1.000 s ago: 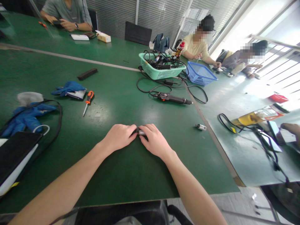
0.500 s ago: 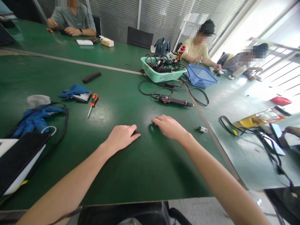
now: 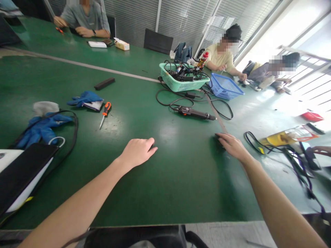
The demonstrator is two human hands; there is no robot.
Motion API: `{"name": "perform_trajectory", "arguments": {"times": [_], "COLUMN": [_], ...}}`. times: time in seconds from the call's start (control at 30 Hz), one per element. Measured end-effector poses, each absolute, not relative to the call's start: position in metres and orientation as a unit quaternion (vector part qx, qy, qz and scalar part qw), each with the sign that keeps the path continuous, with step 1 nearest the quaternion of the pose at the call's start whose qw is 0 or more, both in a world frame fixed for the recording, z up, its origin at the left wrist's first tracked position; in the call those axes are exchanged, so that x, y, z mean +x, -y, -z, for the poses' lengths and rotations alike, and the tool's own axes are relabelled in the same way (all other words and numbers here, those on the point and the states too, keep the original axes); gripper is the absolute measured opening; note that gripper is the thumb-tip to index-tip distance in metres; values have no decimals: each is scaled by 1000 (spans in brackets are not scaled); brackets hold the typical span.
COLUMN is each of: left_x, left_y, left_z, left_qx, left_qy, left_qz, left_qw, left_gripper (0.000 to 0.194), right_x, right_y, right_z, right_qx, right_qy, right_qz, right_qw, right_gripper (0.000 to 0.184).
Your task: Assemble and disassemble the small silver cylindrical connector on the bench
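My left hand (image 3: 138, 152) rests on the green table (image 3: 176, 186) left of centre. Its thumb and forefinger point right with a gap between them, and nothing shows in it. My right hand (image 3: 232, 146) reaches low over the table by the pale seam on the right. Its fingers stretch leftward; the thumb side is hidden underneath. The small silver cylinder seen there earlier is covered by this hand, and contact is not visible. Beyond the right hand lies a black electric screwdriver (image 3: 196, 113) with a cord. An orange-handled screwdriver (image 3: 105, 114) lies beyond my left hand.
A green basket (image 3: 178, 85) of cables and tools and a blue basket (image 3: 226, 88) stand farther back. Blue gloves (image 3: 42, 129) and a black tablet-like slab (image 3: 26, 175) lie left. A bottle (image 3: 287, 136) lies right. Other people sit around the table.
My right hand has moved right, from beside my left hand to where the small silver cylinder lay, covering it. The left hand has stayed put. The view has shifted slightly.
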State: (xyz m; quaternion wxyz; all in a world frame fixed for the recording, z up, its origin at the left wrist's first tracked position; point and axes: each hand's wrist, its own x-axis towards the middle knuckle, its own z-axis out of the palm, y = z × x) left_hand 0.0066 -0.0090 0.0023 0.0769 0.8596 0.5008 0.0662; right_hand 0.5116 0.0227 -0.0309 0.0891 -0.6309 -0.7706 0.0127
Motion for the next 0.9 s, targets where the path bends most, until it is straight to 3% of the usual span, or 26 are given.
{"name": "perform_trajectory", "arguments": {"times": [0.3,0.63,0.9], "left_x": [7,10,6], "left_y": [9,12,9], "left_z": [-4,-6,-6], "left_qx": [860,822,809], "left_qy": [-502,-566,-584], "left_qz": [-54,-47,-54], "left_qw": [70,36,40], "left_gripper": [35,31,28], "right_x": [433,209,169], "right_y": [7,22,29], "right_z": [51,22,11], "right_qx": [-639,-532,-530], "right_qy": [739,811,809], "right_qz": [73,-44,-80], "right_qw": [200,240,241], "right_gripper": [43,42,41]}}
